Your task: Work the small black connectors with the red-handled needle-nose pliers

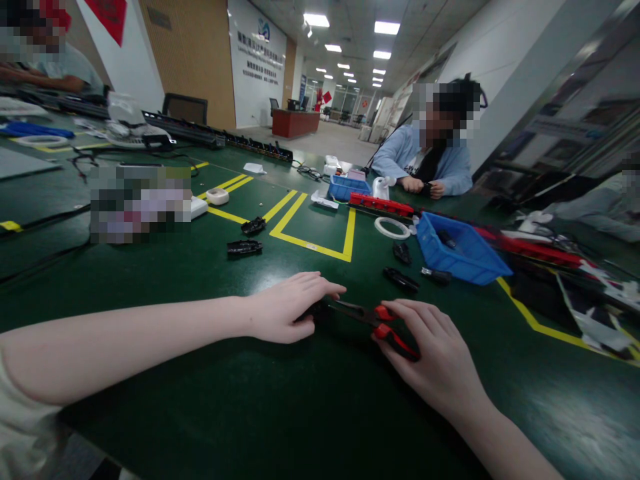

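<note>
Pliers [373, 319] flat on table [200, 400], probably light, stiff, grippy; right hand [425, 347] closed around red handles, left hand [287, 308] pressing black part, curled over it.

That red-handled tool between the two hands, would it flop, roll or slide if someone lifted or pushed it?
The red-handled tool looks rigid, with dark metal jaws, so it probably would not flop. It lies flat on the green table, so rolling seems unlikely; a push would likely slide it. The right hand rests on the red grips and the left hand covers its tip, so its handles may swing on a pivot.
</note>
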A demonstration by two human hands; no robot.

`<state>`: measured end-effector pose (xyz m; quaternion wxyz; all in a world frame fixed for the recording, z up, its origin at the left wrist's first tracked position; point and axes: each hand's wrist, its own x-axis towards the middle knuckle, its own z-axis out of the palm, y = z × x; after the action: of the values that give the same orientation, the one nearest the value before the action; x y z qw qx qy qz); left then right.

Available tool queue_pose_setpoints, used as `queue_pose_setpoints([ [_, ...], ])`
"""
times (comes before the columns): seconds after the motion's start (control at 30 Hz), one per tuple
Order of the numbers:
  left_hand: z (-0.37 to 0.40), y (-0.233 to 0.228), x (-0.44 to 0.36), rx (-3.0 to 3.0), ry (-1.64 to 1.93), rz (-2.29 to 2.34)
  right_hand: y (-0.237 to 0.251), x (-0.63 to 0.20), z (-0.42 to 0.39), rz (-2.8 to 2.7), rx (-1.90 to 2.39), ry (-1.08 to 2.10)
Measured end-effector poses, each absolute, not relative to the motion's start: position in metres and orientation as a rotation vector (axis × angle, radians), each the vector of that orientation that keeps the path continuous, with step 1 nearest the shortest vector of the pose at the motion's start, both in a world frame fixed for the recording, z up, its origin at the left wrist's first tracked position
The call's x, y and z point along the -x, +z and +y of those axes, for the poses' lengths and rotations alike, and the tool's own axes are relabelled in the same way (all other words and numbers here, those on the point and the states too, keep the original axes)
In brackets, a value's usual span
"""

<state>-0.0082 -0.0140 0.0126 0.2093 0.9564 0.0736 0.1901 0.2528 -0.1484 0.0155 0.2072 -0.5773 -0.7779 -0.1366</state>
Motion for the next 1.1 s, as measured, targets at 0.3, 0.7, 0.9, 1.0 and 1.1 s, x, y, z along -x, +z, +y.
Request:
queue_pose_setpoints([
  [0.3, -0.016, 0.006, 0.004, -2.676, 0.525, 0.529, 0.013, -0.252, -0.148, -2.211, 1.613, -0.402],
  [0.7, -0.014, 0.0, 0.004, -2.696, 0.542, 0.762, 0.015, -0.25, -0.15, -2.193, 1.63, -0.284],
  [0.9, -0.014, 0.006, 0.005, -2.668, 0.54, 0.731, 0.011, -0.254, -0.148, -2.215, 1.59, -0.351],
  [1.0, -0.014, 0.008, 0.006, -2.627, 0.564, 0.657, 0.01, -0.254, -0.146, -2.226, 1.56, -0.377],
  [1.1, -0.013, 0.01, 0.007, -2.586, 0.576, 0.589, 0.011, -0.254, -0.146, -2.227, 1.544, -0.373],
])
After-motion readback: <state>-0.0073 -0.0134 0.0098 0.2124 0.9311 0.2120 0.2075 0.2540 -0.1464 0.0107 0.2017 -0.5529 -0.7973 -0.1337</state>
